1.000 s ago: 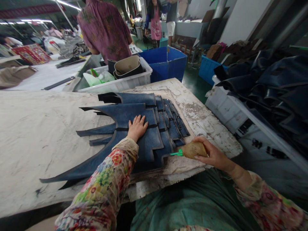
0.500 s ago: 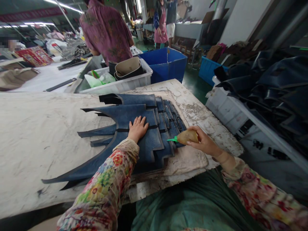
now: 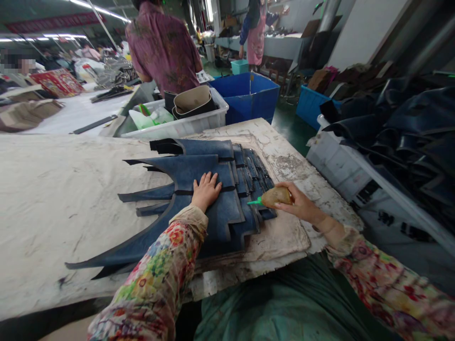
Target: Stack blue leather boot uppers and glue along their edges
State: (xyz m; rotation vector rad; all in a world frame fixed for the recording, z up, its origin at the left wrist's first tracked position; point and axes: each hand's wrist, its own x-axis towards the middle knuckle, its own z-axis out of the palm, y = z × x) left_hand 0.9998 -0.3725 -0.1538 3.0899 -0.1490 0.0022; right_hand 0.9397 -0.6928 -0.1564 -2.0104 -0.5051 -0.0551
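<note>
In the head view, the right hand is wrapped round an amber squeeze bottle, whose green nozzle points left from the grip, over the stepped edges of the blue leather-like panels; whether its tip touches them is unclear. The left hand lies flat, fingers spread, gripping nothing, pressing on the overlapping panels left of the bottle. The cloth-covered table lies beneath both. The bottle looks light and soft-walled, likely to yield to pressure, so its rounded body suits the hold. The panels look thin, flexible and apt to slide; a broad palm mid-panel should steady them.
</note>
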